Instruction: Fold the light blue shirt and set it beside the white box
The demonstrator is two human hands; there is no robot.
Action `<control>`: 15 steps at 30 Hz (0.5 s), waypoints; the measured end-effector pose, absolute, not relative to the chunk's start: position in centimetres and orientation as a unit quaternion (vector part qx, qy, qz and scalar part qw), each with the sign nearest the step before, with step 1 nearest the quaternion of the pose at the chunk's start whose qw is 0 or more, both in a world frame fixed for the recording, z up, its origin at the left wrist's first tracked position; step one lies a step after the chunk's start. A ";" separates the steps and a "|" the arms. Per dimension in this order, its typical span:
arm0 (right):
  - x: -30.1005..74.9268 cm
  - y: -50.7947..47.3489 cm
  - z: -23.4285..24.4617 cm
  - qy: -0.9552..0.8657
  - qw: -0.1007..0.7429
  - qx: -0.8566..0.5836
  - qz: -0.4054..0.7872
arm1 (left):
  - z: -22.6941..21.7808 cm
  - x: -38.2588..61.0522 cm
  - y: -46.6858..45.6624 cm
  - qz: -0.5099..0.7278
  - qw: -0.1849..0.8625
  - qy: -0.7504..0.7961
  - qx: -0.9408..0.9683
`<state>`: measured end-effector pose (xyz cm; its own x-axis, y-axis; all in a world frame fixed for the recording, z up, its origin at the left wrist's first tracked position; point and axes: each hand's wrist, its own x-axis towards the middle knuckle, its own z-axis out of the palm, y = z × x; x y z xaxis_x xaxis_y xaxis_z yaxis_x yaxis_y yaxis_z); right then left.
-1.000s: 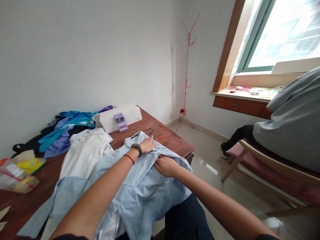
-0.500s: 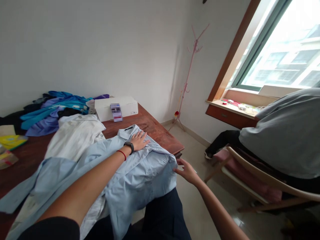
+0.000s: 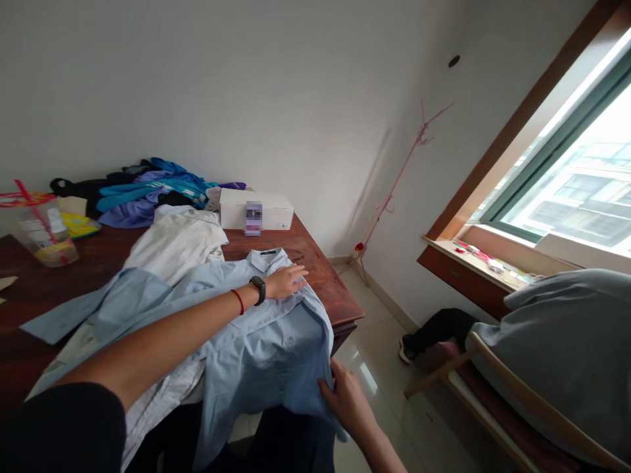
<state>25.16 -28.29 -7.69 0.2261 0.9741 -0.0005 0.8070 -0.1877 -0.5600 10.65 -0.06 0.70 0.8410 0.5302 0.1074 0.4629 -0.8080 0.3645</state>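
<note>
Shirt (image 3: 271,358) drapes over desk (image 3: 335,292) edge | left hand (image 3: 283,282), fingers spread, seemingly steadying it | right hand (image 3: 348,397) touching cloth, pinch unclear!

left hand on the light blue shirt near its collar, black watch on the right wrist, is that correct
Not quite: the head view shows the black watch on the left wrist, not the right. The left hand is indeed on the light blue shirt near its collar.

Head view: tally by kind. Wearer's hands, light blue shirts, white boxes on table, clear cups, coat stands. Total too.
Hands: 2 (left hand, right hand)
Light blue shirt: 1
White box: 1
Clear cup: 1
Coat stand: 1
Total: 6
</note>
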 end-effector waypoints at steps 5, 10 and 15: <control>22.0 -27.2 -9.1 -0.611 0.204 -0.745 0.172 | 2.2 9.3 -5.1 0.121 0.122 0.056 0.984; 20.9 -27.2 -9.1 -0.615 0.147 -0.759 0.156 | 0.5 9.8 -6.0 0.099 -0.020 0.106 0.989; 22.0 -28.5 -8.6 -0.610 0.127 -0.768 0.148 | 0.9 9.5 -3.7 0.125 -0.030 0.138 0.982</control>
